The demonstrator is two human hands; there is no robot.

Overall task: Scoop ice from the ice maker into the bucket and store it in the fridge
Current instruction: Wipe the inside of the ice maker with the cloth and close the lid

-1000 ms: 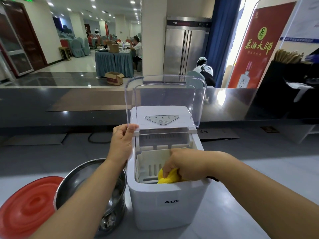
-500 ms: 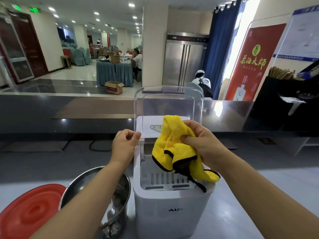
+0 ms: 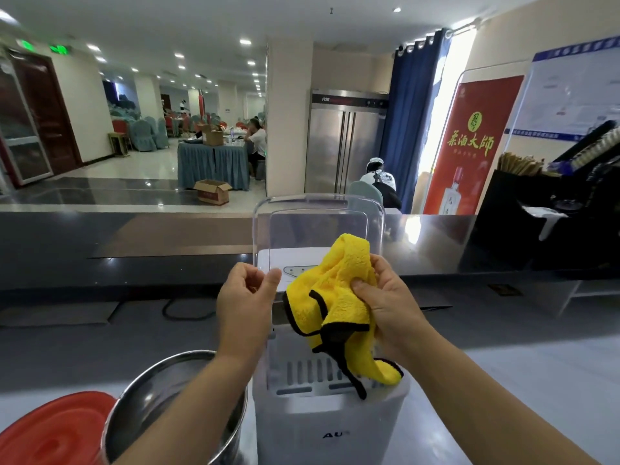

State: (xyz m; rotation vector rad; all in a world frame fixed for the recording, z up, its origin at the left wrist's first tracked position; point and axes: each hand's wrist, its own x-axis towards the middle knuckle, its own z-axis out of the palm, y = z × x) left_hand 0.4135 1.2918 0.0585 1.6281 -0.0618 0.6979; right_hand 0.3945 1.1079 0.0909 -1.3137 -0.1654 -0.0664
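Gripping cloth (image 3: 339, 297) in right hand (image 3: 389, 307) above maker (image 3: 322, 417). Left hand (image 3: 241, 297) curled at lid (image 3: 318, 223) edge, hold unclear. Bucket (image 3: 144, 391) just left of maker. Risks: lid dropping if released; cloth tail snagging in slots.

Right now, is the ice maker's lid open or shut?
Open. The clear lid stands upright at the back of the ice maker, and the slotted basket inside shows from above.

fluffy yellow cloth (image 3: 339, 297), shiny metal bucket (image 3: 161, 397), clear plastic lid (image 3: 318, 223)
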